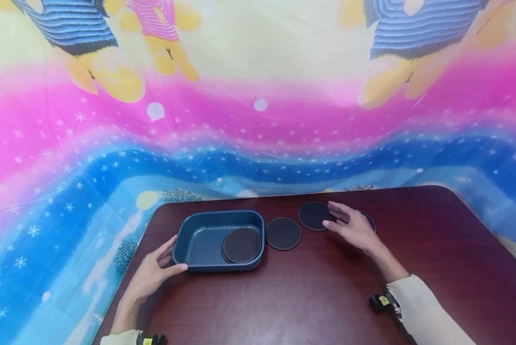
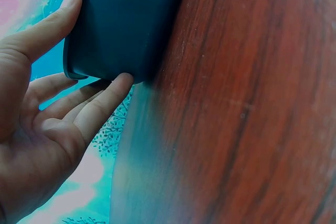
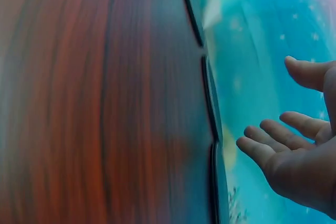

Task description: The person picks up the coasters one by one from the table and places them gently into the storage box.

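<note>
At the left of the table, my left hand [image 1: 152,273] rests against the near-left corner of a dark blue rectangular dish [image 1: 199,239], its thumb at the front and its fairly straight fingers along the end wall. Inside the dish's right end lies a stack of round dark coasters [image 1: 242,245]. One coaster [image 1: 283,234] lies just right of the dish, and another [image 1: 313,216] is farther back. My right hand [image 1: 352,227] hovers with spread, relaxed fingers over the back right, nothing in it. It partly hides a third coaster [image 1: 371,222].
All of this stands on a dark red wood-grain table [image 1: 309,297] with rounded back corners. Close behind it hangs a printed cloth [image 1: 279,120] in pink and blue. In the right wrist view, coasters [image 3: 212,98] show edge-on in a row.
</note>
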The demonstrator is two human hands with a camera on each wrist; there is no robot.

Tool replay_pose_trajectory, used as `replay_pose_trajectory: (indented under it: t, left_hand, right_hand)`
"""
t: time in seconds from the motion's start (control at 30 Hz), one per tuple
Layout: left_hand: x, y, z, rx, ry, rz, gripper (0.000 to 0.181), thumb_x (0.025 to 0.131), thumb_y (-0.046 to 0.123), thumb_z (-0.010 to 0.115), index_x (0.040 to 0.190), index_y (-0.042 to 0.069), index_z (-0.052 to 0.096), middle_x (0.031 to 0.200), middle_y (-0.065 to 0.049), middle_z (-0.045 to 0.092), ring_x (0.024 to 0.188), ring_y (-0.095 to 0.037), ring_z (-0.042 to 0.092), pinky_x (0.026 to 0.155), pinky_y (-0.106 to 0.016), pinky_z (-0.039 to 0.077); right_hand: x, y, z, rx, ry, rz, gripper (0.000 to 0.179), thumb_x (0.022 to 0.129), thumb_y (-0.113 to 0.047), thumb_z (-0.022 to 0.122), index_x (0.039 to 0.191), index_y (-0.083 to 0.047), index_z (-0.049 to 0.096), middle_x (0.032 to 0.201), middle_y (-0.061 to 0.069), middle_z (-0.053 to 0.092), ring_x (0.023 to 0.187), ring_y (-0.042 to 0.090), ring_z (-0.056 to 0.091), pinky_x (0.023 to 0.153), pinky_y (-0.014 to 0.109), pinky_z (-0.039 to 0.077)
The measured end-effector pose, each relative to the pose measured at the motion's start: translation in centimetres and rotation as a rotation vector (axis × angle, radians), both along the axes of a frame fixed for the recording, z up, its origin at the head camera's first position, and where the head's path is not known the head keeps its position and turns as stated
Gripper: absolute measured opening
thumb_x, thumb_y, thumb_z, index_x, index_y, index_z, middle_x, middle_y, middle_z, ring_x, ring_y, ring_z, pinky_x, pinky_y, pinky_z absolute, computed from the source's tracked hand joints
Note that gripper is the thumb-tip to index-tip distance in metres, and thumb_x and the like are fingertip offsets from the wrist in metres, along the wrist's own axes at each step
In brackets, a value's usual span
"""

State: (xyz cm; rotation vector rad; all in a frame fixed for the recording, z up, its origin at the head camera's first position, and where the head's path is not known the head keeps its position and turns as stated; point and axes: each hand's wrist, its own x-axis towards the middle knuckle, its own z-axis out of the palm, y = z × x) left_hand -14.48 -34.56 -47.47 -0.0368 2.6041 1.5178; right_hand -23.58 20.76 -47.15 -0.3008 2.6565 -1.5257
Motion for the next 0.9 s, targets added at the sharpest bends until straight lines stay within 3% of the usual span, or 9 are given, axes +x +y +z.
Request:
replay_pose_trajectory:
  t: [0.33,0.57,0.9]
  left_hand:
    - [0.1,0.1,0.1,0.002,-0.002,0.0,0.093,0.096,0.025,0.084,0.172,0.022,0.03,0.17,-0.023,0.041,0.15,-0.044,0.051,0.101,-0.037,0.062]
    - [0.1,0.0,0.1,-0.001,0.005,0.001,0.093,0.096,0.026,0.084,0.172,0.022,0.03,0.169,-0.023,0.043,0.149,-0.044,0.052,0.101,-0.037,0.062]
    - [0.2,0.0,0.0,-0.006,0.01,-0.002,0.094,0.096,0.026,0.084,0.172,0.021,0.03,0.168,-0.024,0.044,0.149,-0.045,0.052,0.102,-0.039,0.062]
  right_hand:
    - [-0.6,4.7,-0.7,0.218,0.029,-0.019,0.089,0.101,-0.044,0.075,0.169,-0.006,0.032,0.169,0.03,0.038,0.153,0.053,0.042,0.12,0.066,0.041]
    - [-1.2,7.4,-0.8,0.367,0.055,-0.009,0.095,0.098,-0.053,0.076,0.17,-0.01,0.031,0.164,0.038,0.04,0.148,0.06,0.042,0.114,0.076,0.038]
    - [-2.1,9.2,-1.2,0.415,0.017,0.036,0.1,0.095,-0.054,0.079,0.169,-0.007,0.032,0.167,0.038,0.033,0.149,0.064,0.036,0.112,0.079,0.037]
